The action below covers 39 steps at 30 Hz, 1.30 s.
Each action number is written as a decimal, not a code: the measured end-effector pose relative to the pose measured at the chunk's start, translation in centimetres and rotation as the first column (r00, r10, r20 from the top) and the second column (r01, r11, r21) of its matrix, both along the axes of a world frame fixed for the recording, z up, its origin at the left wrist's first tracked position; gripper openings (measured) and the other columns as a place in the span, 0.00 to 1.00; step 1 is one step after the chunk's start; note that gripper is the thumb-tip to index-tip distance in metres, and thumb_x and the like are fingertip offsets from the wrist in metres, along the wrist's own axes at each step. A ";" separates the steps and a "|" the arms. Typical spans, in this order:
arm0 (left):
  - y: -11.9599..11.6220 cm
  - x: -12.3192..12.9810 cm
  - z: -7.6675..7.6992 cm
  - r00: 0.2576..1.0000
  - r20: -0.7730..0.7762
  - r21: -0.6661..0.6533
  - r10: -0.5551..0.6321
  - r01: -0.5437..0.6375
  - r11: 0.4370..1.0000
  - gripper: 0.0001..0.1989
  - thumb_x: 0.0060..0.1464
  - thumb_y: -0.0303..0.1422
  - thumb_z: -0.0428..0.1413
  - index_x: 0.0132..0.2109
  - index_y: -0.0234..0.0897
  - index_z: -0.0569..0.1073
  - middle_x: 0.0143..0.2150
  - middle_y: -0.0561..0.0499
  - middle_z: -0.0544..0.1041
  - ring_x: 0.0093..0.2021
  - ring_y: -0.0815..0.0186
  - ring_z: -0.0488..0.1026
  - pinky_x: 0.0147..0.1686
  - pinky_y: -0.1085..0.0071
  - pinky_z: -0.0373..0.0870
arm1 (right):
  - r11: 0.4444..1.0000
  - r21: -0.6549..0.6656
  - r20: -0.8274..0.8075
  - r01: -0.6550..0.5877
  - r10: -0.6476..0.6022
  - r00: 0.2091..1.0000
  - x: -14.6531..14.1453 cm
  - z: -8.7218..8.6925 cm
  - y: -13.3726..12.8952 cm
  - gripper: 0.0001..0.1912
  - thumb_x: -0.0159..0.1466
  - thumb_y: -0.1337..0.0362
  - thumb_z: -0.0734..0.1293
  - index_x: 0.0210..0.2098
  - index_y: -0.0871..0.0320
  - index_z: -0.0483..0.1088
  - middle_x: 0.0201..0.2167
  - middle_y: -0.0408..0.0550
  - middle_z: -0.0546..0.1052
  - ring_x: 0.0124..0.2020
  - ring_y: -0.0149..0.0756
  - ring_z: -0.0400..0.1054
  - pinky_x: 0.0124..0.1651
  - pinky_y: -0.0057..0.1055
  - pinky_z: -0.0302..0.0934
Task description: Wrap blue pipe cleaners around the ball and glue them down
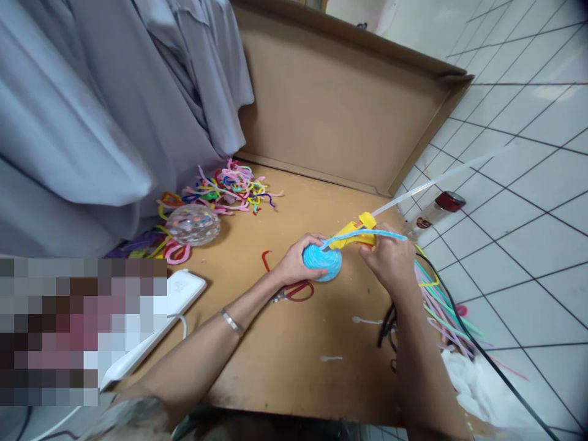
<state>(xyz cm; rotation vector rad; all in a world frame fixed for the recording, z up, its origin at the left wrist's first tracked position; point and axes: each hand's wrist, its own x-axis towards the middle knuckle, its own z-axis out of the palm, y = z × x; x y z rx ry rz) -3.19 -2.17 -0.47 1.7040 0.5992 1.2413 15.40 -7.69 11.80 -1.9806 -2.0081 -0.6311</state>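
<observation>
My left hand (296,260) is closed around a ball wrapped in blue pipe cleaner (321,266), just above the table. A loose blue pipe cleaner end (367,233) runs from the ball rightward across the glue gun, reaching my right hand. My right hand (392,257) grips a yellow hot glue gun (351,236), its nozzle pointing at the top of the ball. From the gun's back sticks out a long translucent glue stick (427,184). Whether my right fingers also pinch the loose end I cannot tell. Below my left hand lie red-handled scissors (301,291).
Mixed pipe cleaners (234,187) are heaped at the back left, behind a clear speckled ball (193,225). A white power strip (179,291) lies left. More pipe cleaners (445,306) and a black cable (487,361) are at right, near a red-lidded jar (443,208). A cardboard panel (321,92) stands behind.
</observation>
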 end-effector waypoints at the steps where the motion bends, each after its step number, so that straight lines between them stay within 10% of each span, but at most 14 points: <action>1: 0.0 0.0 0.0 1.000 0.000 0.004 0.000 0.000 1.000 0.27 0.35 0.34 0.68 0.44 0.39 0.67 0.55 0.42 0.70 0.58 0.54 0.68 0.58 0.55 0.63 | 1.000 0.004 -0.002 0.002 -0.002 1.000 0.0 0.0 0.0 0.11 0.59 0.63 0.61 0.36 0.59 0.74 0.30 0.51 0.75 0.26 0.36 0.62 0.29 0.31 0.44; 39: 0.0 0.0 0.0 1.000 -0.003 -0.009 0.004 -0.004 1.000 0.28 0.34 0.34 0.69 0.44 0.38 0.67 0.55 0.43 0.70 0.58 0.54 0.68 0.57 0.56 0.63 | 0.999 -0.026 -0.050 -0.040 0.039 0.998 -0.1 0.0 0.1 0.11 0.58 0.64 0.62 0.37 0.60 0.73 0.33 0.52 0.75 0.28 0.37 0.63 0.31 0.31 0.47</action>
